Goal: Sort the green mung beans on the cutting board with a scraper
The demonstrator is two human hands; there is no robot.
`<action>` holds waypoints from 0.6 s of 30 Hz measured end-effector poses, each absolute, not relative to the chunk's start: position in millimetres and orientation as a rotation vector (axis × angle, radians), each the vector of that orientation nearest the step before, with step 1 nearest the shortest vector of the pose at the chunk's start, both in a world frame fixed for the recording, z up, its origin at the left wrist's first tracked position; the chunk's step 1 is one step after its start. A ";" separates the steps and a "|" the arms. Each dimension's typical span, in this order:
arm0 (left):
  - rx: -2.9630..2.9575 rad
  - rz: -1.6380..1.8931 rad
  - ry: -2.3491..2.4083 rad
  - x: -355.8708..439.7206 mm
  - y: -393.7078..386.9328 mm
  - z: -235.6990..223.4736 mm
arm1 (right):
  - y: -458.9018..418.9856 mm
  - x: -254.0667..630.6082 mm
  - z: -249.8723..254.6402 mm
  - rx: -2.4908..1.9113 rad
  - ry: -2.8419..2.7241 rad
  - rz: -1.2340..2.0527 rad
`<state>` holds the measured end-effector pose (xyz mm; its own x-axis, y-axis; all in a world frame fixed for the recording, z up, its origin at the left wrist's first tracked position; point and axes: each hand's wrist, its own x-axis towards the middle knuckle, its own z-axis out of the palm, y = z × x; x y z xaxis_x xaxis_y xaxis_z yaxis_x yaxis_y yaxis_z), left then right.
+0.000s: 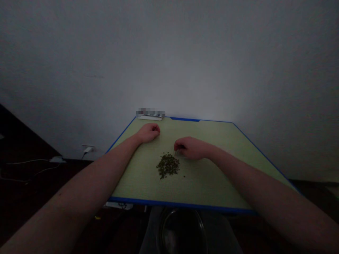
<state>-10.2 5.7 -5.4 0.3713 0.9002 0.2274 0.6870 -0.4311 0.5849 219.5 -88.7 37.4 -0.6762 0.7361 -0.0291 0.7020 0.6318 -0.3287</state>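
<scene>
On the pale green tabletop (pixel 206 187) lies a loose pile of small dark grains (pixel 168 165), their kind too small to tell. My left hand (pixel 150 133) rests curled into a loose fist beyond the pile and to its left, apart from the grains. My right hand (pixel 192 147) is closed with its fingertips pinched, just right of the pile's far edge. A thin, clear or pale object (pixel 176 153) shows below those fingertips, too faint to name. A single grain (pixel 184 176) lies off to the pile's right.
Blue trim (pixel 185 204) runs round the table's edge. A white object (pixel 150 117), partly blurred out, stands at the far left corner. Behind is a plain wall (pixel 185 63) with a plugged-in charger (pixel 88 150). Below the front edge, a round dark glossy object (pixel 182 229) sits at my lap.
</scene>
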 end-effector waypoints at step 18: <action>2.247 0.733 1.386 -9.1 4.9 -4.2 | -152.4 255.8 36.5 -1.422 -2.607 0.609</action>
